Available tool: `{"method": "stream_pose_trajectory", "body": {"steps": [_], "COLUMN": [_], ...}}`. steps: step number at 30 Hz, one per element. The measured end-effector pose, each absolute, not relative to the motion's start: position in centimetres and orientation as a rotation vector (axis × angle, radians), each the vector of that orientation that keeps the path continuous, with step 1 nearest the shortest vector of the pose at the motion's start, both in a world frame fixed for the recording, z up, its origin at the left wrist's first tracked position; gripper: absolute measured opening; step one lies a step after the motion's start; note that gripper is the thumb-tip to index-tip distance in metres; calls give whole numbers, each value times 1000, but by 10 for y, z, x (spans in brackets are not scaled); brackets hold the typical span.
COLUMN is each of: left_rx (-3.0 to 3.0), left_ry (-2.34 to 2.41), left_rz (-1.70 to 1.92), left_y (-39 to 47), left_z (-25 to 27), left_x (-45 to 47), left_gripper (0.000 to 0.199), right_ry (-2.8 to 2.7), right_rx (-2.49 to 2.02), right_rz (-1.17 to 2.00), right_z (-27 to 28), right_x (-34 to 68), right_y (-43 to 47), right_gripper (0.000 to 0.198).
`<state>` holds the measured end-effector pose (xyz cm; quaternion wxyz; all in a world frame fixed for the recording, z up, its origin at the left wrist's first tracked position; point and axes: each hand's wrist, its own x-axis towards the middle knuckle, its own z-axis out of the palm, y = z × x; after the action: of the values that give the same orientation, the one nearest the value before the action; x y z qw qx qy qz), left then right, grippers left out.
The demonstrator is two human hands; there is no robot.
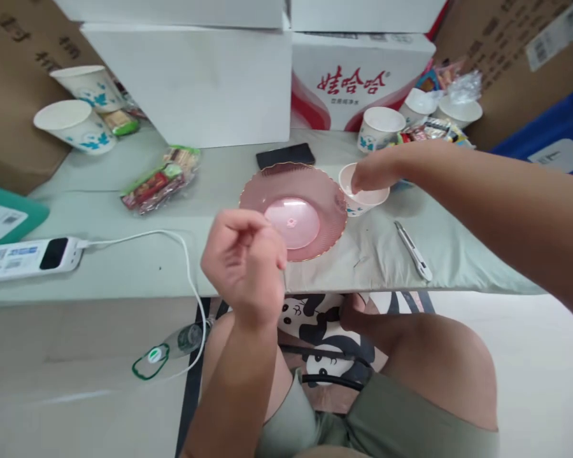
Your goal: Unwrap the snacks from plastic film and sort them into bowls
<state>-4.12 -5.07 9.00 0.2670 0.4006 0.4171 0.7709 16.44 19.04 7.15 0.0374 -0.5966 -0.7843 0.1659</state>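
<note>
My left hand (246, 264) hovers before the near left rim of a pink translucent plate (332, 219), its fingers curled closed with nothing visible in them. The plate has a fluted, gold-edged rim and lies on the cloth-covered table. To its right stands a white paper cup (363, 207) with a blue print. My right hand (379, 168) reaches down into this cup, fingers bunched together. Their tips are partly hidden, so I cannot see what they pinch. Behind the plate lies a black phone (285, 156). A second paper cup (381, 121) stands just behind my right hand.
A utility knife (413, 251) lies at the right. Packaged snacks (160, 181), two paper cups (79, 121) and a power bank (31, 259) with a white cable (138, 235) are at the left. White boxes (191, 83) line the back. A bottle (172, 343) lies on the floor.
</note>
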Motion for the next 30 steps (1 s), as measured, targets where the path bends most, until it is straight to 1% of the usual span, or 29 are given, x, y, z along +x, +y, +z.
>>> {"method": "stream_pose_trajectory", "body": {"steps": [1,2,3,4,5,6,7,11,13,15,17,19,21,23,27,30], "left_rx": [961,836,694,547,405,277,167,-131,-208,-245,-265,-291,-329,-372,-432,-434], "left_ry": [1087,1050,1036,1013,982,950,918,805,747,708,695,687,647,566,403,372], "left_rz": [2103,2119,2098,2083,2057,2023,2001,1985,1964,1928,1909,1901,1867,1808,1779,1799], "left_y": [-44,-37,-31,-25,-21,-18,-16,-17,-18,-17,-16,-16,-16,-17,-24,-30], "left_z": [89,87,84,80,76,72,69,60,59,58,58,57,56,54,50,50], "left_x": [-52,-62,-71,-81,-90,-98,-107,-131,-137,-140,-143,-150,-160,-171,-187,-188], "left_gripper": [19,20,21,22,25,28,30,32,32,32,33,33,31,30,30,31], "right_ry": [-2669,-2864,-2930,-2889,-2804,-2733,-2713,-2879,-2939,-3023,-3094,-3114,-3080,-3030,-2994,-2916], "right_rx": [-1940,-1955,-1897,-1788,-1640,-1515,-1424,-1048,-940,-861,-784,-802,-885,-976,-950,-951], "right_rz": [481,334,131,-56,-167,-195,-167,114,132,105,94,127,225,315,380,405], "right_z": [87,101,112,120,122,121,116,83,69,58,50,44,40,38,45,57], "right_x": [157,146,132,116,97,75,50,-58,-110,-151,-181,-199,-209,-213,-205,-190], "right_y": [180,167,153,139,126,116,108,107,117,127,135,142,148,155,164,163], "right_gripper": [60,50,33,22,23,28,30,41,50,64,77,83,83,79,55,45]}}
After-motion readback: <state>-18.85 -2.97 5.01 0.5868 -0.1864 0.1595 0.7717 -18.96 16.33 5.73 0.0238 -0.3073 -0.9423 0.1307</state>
